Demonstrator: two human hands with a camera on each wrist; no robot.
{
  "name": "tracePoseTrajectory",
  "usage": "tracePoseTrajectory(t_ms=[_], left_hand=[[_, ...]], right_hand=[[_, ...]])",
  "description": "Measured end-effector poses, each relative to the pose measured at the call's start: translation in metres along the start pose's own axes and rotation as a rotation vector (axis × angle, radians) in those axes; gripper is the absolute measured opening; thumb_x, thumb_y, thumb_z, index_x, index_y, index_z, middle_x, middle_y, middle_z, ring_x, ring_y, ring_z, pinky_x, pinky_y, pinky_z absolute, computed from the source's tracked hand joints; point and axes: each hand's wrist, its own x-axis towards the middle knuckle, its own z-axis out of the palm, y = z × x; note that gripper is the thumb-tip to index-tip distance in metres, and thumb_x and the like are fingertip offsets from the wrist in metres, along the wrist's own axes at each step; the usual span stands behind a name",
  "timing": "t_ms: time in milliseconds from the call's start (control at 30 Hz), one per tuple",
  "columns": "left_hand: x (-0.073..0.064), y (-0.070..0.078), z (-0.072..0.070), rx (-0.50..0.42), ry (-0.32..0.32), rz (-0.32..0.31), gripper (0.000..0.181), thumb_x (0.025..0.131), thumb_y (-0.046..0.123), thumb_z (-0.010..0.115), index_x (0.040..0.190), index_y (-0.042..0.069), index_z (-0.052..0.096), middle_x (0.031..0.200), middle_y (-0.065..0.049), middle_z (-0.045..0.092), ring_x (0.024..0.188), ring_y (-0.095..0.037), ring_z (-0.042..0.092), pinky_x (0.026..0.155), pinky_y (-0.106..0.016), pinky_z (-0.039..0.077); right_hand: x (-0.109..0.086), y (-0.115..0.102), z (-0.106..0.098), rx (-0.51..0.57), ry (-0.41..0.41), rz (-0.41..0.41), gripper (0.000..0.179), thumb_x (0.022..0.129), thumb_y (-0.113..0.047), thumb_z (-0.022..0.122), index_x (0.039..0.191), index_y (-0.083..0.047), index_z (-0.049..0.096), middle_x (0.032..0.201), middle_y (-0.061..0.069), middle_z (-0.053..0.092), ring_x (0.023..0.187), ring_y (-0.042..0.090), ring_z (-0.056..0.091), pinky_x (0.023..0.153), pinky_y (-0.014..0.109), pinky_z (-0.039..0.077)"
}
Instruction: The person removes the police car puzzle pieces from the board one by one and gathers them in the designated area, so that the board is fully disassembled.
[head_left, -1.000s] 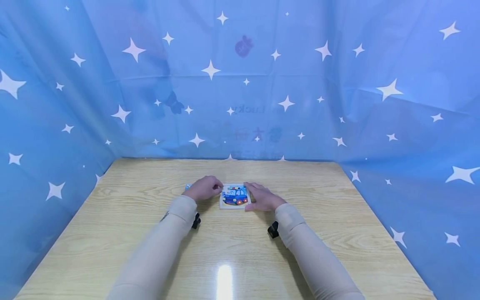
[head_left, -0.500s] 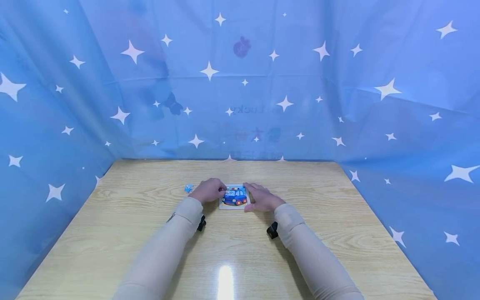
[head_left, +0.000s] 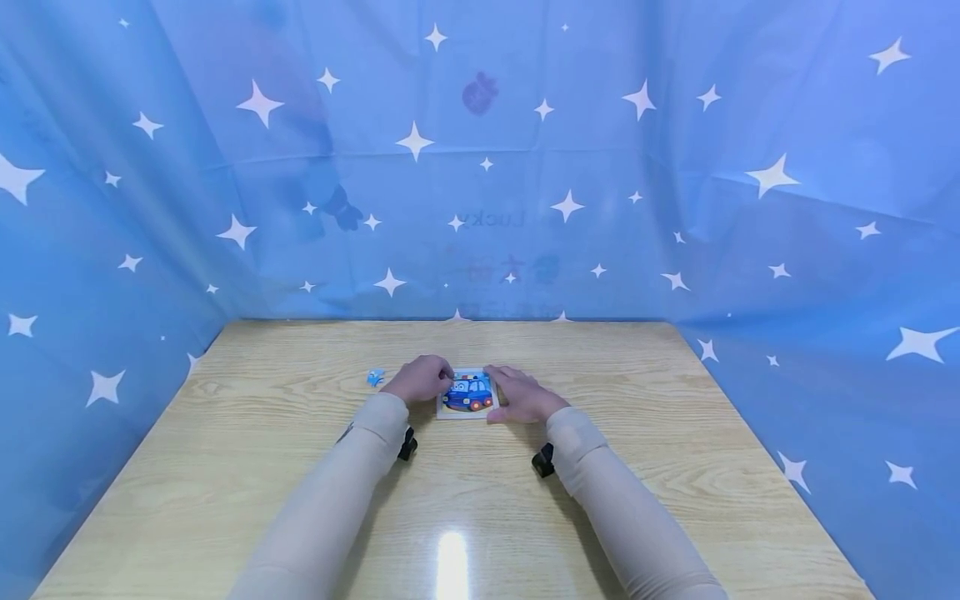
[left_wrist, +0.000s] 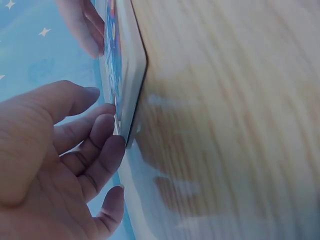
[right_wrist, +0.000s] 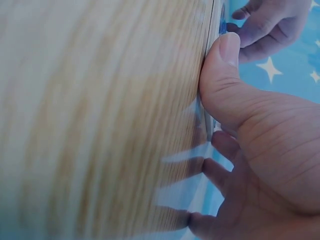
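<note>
A small framed picture puzzle (head_left: 468,395) of a blue cartoon police car lies flat on the wooden table, its border white. My left hand (head_left: 422,379) hovers at its upper left, fingers loosely bent. In the left wrist view the fingertips (left_wrist: 115,142) of that hand reach the board's corner, with the thumb over the picture. Across from it, my right hand (head_left: 522,395) spans the right side of the puzzle. Its thumb (right_wrist: 229,55) presses the near edge while the fingers lie along the far right corner. The upper left of the picture is partly hidden by my left hand.
A small blue puzzle piece (head_left: 375,377) lies on the table (head_left: 480,483) left of my left hand. Behind and on both sides hangs a blue curtain (head_left: 450,183) with white stars. Black wrist cameras (head_left: 543,460) sit under the sleeves.
My left hand has moved right onto the puzzle's upper left, uncovering the loose blue piece. My right hand stays at the puzzle's right side.
</note>
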Motion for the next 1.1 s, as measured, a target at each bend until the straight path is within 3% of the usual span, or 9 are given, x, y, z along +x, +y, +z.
tracePoseTrajectory(t_ms=[333, 733, 933, 1100], left_hand=[[0.003, 0.004, 0.003, 0.011, 0.013, -0.011, 0.02, 0.1, 0.023, 0.064, 0.111, 0.006, 0.068, 0.101, -0.004, 0.066, 0.088, -0.018, 0.059, 0.087, -0.041, 0.05], [0.004, 0.006, -0.002, -0.034, 0.016, -0.003, 0.019, 0.1, 0.018, 0.063, 0.112, 0.003, 0.064, 0.101, -0.006, 0.064, 0.086, -0.019, 0.058, 0.081, -0.037, 0.051], [0.007, 0.003, 0.004, -0.058, 0.036, -0.016, 0.015, 0.1, 0.019, 0.064, 0.107, 0.006, 0.062, 0.095, -0.005, 0.061, 0.083, -0.018, 0.056, 0.077, -0.035, 0.049], [0.011, 0.0, 0.008, -0.108, 0.037, -0.036, 0.026, 0.1, 0.019, 0.065, 0.121, 0.004, 0.062, 0.094, -0.005, 0.062, 0.084, -0.018, 0.058, 0.079, -0.035, 0.049]], right_hand=[[0.001, 0.001, 0.001, -0.029, -0.002, -0.016, 0.087, 0.096, -0.04, 0.07, 0.163, -0.013, 0.022, 0.168, 0.01, 0.016, 0.154, 0.036, 0.012, 0.12, 0.059, 0.013], [0.001, -0.002, -0.002, 0.008, -0.009, -0.01, 0.087, 0.096, -0.038, 0.07, 0.163, -0.013, 0.021, 0.168, 0.011, 0.015, 0.154, 0.037, 0.011, 0.121, 0.059, 0.012], [0.002, -0.001, -0.002, 0.013, -0.011, -0.014, 0.087, 0.096, -0.039, 0.071, 0.163, -0.013, 0.022, 0.168, 0.012, 0.016, 0.153, 0.037, 0.012, 0.12, 0.059, 0.013], [0.001, -0.001, -0.002, 0.009, -0.015, -0.017, 0.087, 0.096, -0.039, 0.07, 0.163, -0.013, 0.021, 0.168, 0.011, 0.016, 0.153, 0.037, 0.012, 0.121, 0.058, 0.013]])
